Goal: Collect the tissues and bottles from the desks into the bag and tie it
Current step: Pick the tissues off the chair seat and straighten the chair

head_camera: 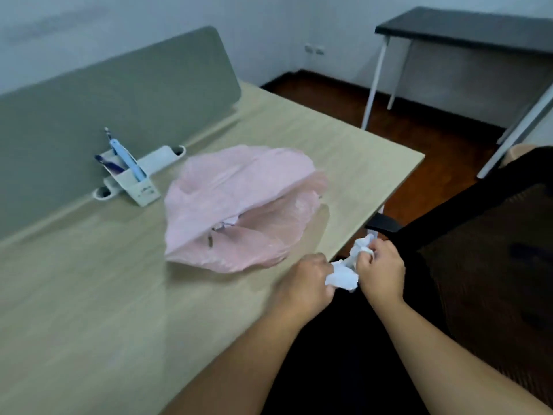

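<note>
A pink plastic bag lies open on the light wooden desk, its mouth facing me, with bits of white tissue showing inside. Just off the desk's near right edge, my left hand and my right hand both grip crumpled white tissue between them. Part of the tissue sticks up above my right fist. No bottle shows in this view.
A white pen holder with pens stands by the grey divider panel at the desk's back. A black mesh chair is at my right. A dark table with white legs stands by the far wall.
</note>
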`<action>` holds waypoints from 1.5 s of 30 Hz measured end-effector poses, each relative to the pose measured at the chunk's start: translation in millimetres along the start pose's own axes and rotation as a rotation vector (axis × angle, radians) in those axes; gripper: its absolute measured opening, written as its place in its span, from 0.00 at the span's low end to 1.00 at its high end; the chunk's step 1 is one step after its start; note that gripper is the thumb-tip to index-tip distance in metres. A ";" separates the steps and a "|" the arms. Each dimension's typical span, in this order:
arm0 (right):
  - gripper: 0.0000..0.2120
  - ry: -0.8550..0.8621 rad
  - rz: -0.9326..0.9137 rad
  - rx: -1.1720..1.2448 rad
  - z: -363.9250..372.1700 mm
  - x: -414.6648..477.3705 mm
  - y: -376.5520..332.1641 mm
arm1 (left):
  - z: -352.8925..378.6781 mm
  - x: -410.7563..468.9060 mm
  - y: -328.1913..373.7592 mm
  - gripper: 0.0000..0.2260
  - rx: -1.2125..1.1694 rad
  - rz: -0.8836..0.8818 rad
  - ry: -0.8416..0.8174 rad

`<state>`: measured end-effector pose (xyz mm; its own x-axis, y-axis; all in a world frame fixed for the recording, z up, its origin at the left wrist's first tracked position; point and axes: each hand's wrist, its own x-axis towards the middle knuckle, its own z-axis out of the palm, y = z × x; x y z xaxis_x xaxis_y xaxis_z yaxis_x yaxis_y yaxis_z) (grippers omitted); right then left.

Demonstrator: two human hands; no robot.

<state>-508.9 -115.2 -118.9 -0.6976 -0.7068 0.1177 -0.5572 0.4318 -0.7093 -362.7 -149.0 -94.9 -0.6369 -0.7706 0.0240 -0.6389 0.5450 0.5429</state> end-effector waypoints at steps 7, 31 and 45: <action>0.05 -0.290 -0.173 0.137 7.7 15.0 -122.3 | -100.8 3.2 -20.7 0.14 -0.034 -0.322 0.334; 0.12 -0.451 -0.197 0.033 -95.3 14.8 -149.7 | -146.3 -33.1 49.2 0.20 0.268 -0.369 -0.100; 0.14 -0.096 -0.012 -0.150 -333.8 -11.2 10.2 | -20.5 -101.4 305.2 0.52 -0.184 -0.099 -0.355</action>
<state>-657.2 84.1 104.6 -0.6483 -0.7595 0.0533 -0.6311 0.4969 -0.5957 -484.3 88.7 85.5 -0.7063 -0.6365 -0.3097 -0.6373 0.3814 0.6696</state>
